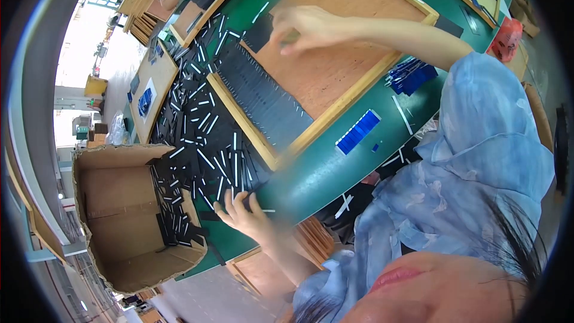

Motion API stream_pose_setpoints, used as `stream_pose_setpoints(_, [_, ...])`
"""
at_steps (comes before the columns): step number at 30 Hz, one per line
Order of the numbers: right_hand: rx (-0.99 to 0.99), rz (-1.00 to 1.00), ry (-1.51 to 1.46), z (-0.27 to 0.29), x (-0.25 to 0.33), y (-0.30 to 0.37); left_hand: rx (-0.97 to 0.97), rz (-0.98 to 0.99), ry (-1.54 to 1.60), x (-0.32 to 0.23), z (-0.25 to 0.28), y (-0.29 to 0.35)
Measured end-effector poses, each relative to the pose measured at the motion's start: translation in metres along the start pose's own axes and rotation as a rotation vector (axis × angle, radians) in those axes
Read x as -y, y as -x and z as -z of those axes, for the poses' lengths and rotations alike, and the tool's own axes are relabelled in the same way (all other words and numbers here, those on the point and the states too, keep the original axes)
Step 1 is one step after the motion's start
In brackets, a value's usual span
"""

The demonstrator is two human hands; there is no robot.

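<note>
While right hand (308, 27) overhangs wooden tray (344, 113), left hand (250, 221) near slim strips (235, 167); grips unclear.

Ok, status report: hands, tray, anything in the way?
Right hand over wooden tray, grip unclear. Left hand beside black strips, grip unclear. Dark sheets in tray; strips crowd its left edge.

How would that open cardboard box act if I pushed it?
The cardboard box is probably light for its size, since much of its inside shows bare. Its walls may flex, as the rim looks ragged. The black strips inside would likely slide, lying loosely heaped.
</note>
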State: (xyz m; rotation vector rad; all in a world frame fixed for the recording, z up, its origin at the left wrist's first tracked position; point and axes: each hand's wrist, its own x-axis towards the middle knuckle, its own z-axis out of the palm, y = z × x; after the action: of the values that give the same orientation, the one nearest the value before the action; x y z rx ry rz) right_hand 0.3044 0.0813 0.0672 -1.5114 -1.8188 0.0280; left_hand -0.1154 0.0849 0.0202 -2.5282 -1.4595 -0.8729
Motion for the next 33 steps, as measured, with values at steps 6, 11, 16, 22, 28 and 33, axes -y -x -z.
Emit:
stream_pose_setpoints(6, [0.248,0.222,-0.356,0.007,0.094,0.049,-0.123,0.335,0.888,-0.075,0.017,0.0])
stream_pose_setpoints(11, [0.324,0.224,-0.631,0.01,0.141,0.068,0.224,0.466,1.401,-0.14,0.032,0.01])
stream_pose_setpoints(16, [0.43,-0.035,-0.735,0.025,0.136,0.086,0.164,0.521,1.577,-0.144,0.03,0.016])
stream_pose_setpoints(22, [0.377,-0.112,-0.979,0.021,0.131,0.094,0.244,0.558,1.659,-0.158,0.028,0.012])
stream_pose_setpoints(28, [0.176,0.034,-0.718,0.023,0.123,0.105,0.266,0.697,1.816,-0.173,0.033,0.014])
stream_pose_setpoints(33, [0.184,-0.086,-0.62,0.025,0.128,0.112,0.19,0.343,1.463,-0.167,0.021,0.033])
